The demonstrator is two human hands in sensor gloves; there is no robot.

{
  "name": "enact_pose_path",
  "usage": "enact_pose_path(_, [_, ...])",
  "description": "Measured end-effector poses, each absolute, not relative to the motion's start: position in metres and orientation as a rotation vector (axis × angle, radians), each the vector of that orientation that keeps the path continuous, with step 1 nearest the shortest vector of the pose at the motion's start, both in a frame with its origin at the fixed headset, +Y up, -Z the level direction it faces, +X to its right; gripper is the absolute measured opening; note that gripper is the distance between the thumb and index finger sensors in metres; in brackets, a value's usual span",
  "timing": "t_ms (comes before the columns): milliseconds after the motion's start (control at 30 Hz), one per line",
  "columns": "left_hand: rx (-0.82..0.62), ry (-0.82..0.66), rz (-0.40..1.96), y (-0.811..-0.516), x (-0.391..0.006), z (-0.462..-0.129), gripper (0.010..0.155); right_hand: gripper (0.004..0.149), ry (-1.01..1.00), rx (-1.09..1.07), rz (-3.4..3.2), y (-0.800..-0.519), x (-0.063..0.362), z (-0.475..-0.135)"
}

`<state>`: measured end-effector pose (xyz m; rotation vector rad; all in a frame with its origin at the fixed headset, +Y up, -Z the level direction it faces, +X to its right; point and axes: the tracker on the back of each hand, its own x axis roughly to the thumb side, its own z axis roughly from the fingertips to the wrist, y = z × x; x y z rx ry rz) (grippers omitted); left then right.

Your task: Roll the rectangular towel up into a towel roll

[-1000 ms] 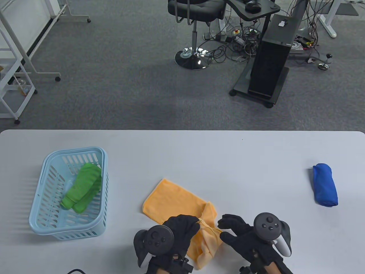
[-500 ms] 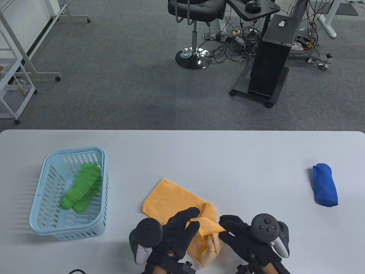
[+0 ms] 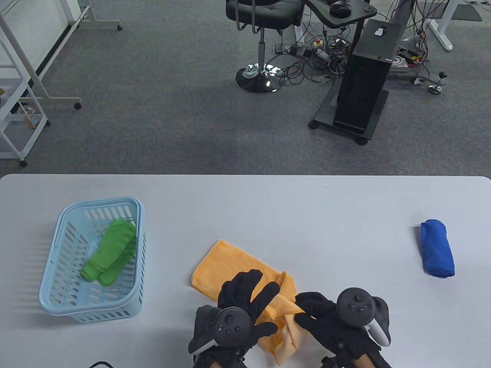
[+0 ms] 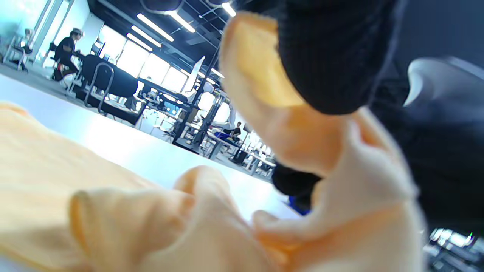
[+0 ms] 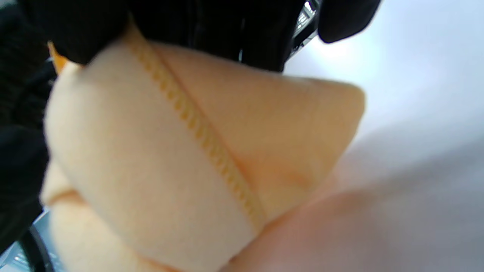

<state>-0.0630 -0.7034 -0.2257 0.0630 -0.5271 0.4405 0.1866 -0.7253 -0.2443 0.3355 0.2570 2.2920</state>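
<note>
The orange towel (image 3: 226, 266) lies near the table's front edge, flat at its far left end and bunched into folds at its near end. My left hand (image 3: 268, 306) lies over the bunched part with its fingers spread. In the left wrist view a fingertip (image 4: 321, 56) touches a raised fold of the towel (image 4: 113, 211). My right hand (image 3: 301, 308) pinches the towel's folded edge just right of the left hand. In the right wrist view the fingers (image 5: 208, 22) hold the hemmed fold (image 5: 170, 170) from above.
A light blue basket (image 3: 101, 201) at the left holds a rolled green towel (image 3: 111, 251). A rolled blue towel (image 3: 437, 249) lies at the far right. The white table (image 3: 307, 214) ends at a far edge beyond which chairs and cables stand on the floor.
My left hand has let go of the towel edge it pinched, moved right and spread its fingers over the folds. My right hand has closed on the fold and pulled it slightly right.
</note>
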Motion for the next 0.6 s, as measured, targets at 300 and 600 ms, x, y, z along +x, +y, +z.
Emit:
enact_pose_path(300, [0.18,-0.471,0.496,-0.71,-0.064,-0.232,0.045,0.05,0.244,0.326,2.292,-0.726,0.191,-0.245])
enact_pose_path(600, [0.22,-0.309,0.813,-0.694,-0.093,-0.233,0.047,0.06,0.233,0.237,2.346,-0.729,0.209,-0.25])
